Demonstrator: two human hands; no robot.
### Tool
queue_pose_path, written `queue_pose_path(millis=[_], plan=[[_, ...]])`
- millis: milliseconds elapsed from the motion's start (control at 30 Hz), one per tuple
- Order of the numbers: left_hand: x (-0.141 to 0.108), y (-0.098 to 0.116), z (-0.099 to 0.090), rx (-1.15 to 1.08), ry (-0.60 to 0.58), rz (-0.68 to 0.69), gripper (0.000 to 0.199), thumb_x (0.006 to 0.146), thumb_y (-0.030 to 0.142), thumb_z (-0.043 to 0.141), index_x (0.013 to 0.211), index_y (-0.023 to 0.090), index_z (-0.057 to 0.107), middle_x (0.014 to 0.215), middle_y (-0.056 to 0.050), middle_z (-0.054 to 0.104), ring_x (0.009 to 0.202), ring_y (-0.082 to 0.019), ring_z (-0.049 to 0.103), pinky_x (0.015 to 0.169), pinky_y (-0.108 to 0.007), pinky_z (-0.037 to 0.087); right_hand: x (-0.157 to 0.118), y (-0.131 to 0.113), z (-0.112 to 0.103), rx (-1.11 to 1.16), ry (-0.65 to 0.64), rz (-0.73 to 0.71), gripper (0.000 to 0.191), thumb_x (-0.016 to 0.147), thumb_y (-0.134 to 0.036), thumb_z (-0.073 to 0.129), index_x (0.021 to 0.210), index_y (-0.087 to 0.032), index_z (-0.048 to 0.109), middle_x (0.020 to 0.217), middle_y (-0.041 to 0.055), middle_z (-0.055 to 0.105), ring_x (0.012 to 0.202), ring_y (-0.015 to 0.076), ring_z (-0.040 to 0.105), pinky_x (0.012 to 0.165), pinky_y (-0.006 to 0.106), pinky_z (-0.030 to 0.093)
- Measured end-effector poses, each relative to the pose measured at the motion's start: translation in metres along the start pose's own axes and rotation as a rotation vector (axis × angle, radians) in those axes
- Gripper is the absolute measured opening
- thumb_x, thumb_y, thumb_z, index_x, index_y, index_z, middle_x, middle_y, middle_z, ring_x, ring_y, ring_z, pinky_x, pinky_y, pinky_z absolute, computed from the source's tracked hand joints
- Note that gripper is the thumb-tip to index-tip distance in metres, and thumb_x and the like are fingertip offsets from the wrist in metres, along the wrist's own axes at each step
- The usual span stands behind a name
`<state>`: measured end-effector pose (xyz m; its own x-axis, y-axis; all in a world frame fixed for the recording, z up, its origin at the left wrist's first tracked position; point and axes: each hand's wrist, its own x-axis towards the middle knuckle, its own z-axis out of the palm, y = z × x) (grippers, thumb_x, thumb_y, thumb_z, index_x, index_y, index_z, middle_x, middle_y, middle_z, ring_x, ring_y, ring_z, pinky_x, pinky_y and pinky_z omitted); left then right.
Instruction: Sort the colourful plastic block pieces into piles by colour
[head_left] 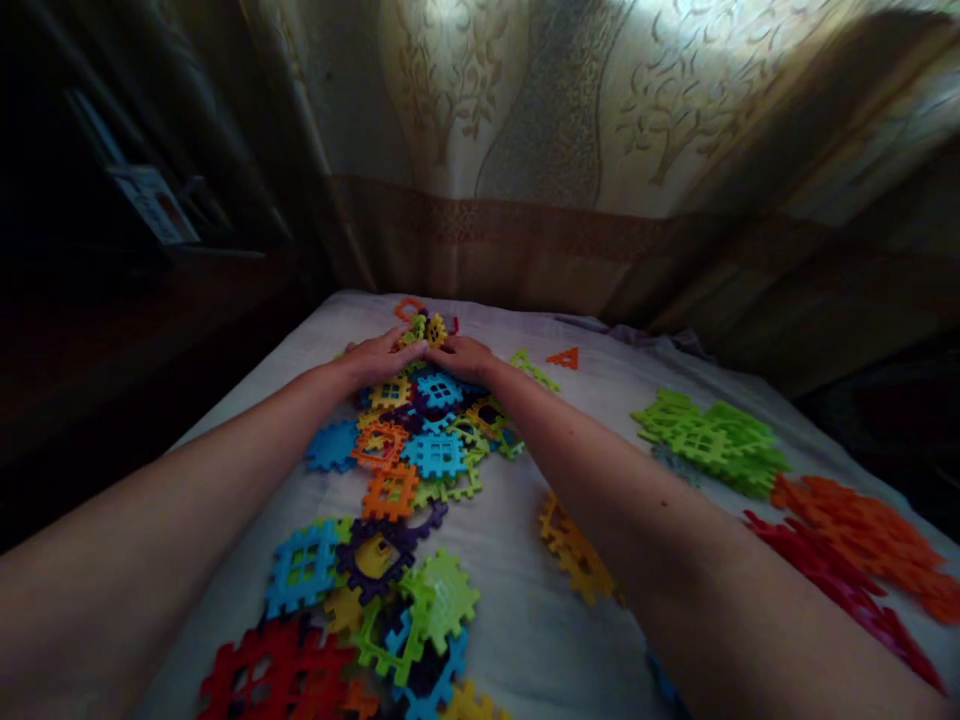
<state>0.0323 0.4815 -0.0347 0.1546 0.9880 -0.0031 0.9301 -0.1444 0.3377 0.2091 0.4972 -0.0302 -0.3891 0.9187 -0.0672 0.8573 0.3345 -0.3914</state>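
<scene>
My left hand (384, 357) and my right hand (461, 358) meet at the far end of a long heap of flat, notched plastic building pieces. A yellow-green piece (413, 330) sits between my left thumb and fingers. Beside it, close to my right fingertips, a yellow building piece (436, 330) stands on edge. My right fingers curl down over the heap and are partly hidden. Just below the hands lie a yellow window piece (391, 392) and a blue window piece (439, 391). An orange piece (409, 309) rests just beyond the hands.
Green pieces (712, 440), orange pieces (870, 540) and red pieces (840, 590) are piled at the right. Yellow pieces (574, 550) lie by my right forearm. A small orange triangle (564, 358) lies farther back. A patterned curtain (525, 120) hangs behind the white sheet (517, 580).
</scene>
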Motion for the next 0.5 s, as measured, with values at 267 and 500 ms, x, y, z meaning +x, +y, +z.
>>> queue_pose_path(millis=[267, 500], plan=[[-0.053, 0.006, -0.046, 0.139, -0.203, 0.035, 0.074, 0.082, 0.075, 0.024, 0.108, 0.023, 0.070, 0.108, -0.006, 0.072, 0.102, -0.028, 0.065, 0.090, -0.035, 0.047, -0.050, 0.022, -0.026, 0.198, 0.092, -0.110, 0.041, 0.094, -0.049, 0.045, 0.106, -0.021, 0.072, 0.105, 0.0016, 0.071, 0.102, 0.0191, 0.063, 0.087, 0.025, 0.045], [0.031, 0.034, -0.038, 0.206, 0.158, 0.175, 0.082, 0.091, 0.067, 0.021, 0.125, 0.002, 0.057, 0.133, -0.017, 0.057, 0.125, -0.032, 0.048, 0.102, -0.045, 0.036, -0.049, 0.107, -0.038, 0.035, 0.300, 0.668, 0.063, 0.091, -0.055, 0.043, 0.139, -0.014, 0.049, 0.141, 0.0229, 0.045, 0.128, 0.0379, 0.041, 0.100, 0.060, 0.031]])
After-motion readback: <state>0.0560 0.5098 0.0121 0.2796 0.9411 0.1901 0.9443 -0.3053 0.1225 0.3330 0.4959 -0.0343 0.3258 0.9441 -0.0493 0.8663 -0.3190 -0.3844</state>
